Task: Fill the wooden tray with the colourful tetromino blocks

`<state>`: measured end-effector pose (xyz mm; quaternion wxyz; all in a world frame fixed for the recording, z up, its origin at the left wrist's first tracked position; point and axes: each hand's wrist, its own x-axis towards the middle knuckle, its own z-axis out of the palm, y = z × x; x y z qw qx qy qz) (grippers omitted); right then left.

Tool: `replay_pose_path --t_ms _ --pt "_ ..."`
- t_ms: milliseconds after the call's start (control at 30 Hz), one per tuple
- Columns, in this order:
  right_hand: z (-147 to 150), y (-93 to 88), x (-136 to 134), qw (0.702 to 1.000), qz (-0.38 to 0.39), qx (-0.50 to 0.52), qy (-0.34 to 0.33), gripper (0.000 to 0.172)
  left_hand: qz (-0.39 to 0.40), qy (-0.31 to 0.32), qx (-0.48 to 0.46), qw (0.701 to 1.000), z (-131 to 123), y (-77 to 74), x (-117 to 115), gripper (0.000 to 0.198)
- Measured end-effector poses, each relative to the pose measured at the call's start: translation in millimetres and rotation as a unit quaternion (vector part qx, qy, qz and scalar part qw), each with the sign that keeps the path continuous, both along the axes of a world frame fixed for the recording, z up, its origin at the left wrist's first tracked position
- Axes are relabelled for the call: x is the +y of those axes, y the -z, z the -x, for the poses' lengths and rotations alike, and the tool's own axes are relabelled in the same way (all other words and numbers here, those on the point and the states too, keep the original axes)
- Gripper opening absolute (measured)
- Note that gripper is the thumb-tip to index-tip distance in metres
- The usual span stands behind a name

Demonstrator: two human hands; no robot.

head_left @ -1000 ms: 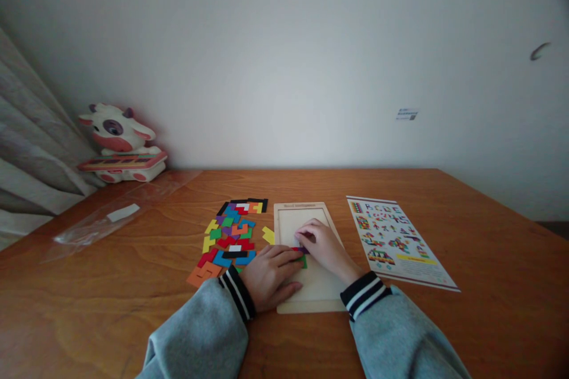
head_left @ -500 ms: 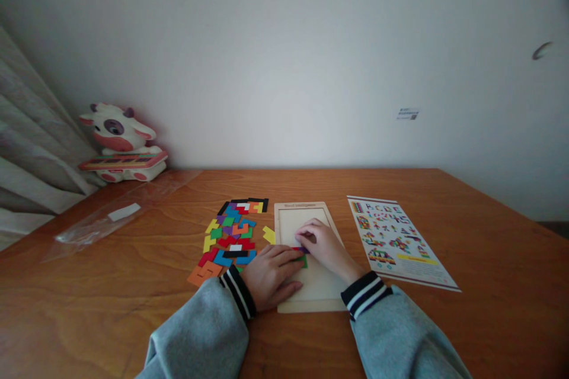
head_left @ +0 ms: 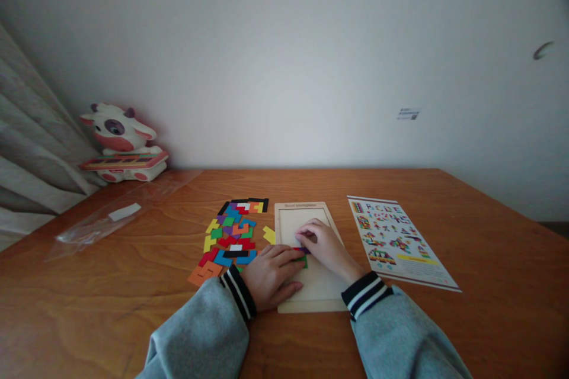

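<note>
A pale wooden puzzle tray [head_left: 320,295] lies in front of me. My left hand [head_left: 273,275] rests flat over its left edge, fingers stretched out and touching coloured pieces in it. A green puzzle piece [head_left: 305,262] shows past those fingertips, mostly covered. My right hand [head_left: 322,246] reaches over the tray from the right, thumb and fingers pinched at a purple puzzle piece [head_left: 304,250]. A bit of red shows beside the purple one. How firmly the right fingers grip it is partly hidden.
Many coloured puzzle pieces [head_left: 229,231] lie left of the tray, a yellow piece [head_left: 269,234] close to its edge. To the right is a printed pattern sheet [head_left: 391,237]. A clear plastic bag [head_left: 89,231] and a cow toy keyboard [head_left: 124,148] sit at the left.
Almost nothing differs. Both hands keep their places over the tray, and the pieces stay where they were.
</note>
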<state>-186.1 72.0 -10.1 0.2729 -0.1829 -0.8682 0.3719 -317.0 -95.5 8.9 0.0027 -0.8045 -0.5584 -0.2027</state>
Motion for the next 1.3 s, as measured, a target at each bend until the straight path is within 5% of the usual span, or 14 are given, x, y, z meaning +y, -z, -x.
replay_pose_path --t_ms 367,667,900,1067,1300 --pt "-0.1 2.6 -0.4 1.000 -0.006 0.024 0.011 0.009 0.004 -0.007 0.013 1.000 0.1 -1.2 -1.2 0.039" --pt "-16.8 -15.8 -9.8 0.996 -0.025 0.078 0.040 0.011 -0.049 -0.096 -0.010 0.994 2.2 -5.0 -1.1 0.032" --pt "-18.4 -13.5 -13.3 0.992 0.034 0.086 0.083 0.019 -0.091 -0.058 0.014 0.994 36.6 -12.6 -9.1 0.033" --pt "-20.1 -9.1 -10.8 0.989 0.072 0.082 0.098 0.025 -0.060 -0.089 0.023 0.994 66.0 -23.2 -26.5 0.044" --pt "-22.4 -12.1 -11.9 0.993 0.005 0.076 0.093 0.019 -0.074 -0.151 0.034 0.985 98.3 -15.8 -35.6 0.035"
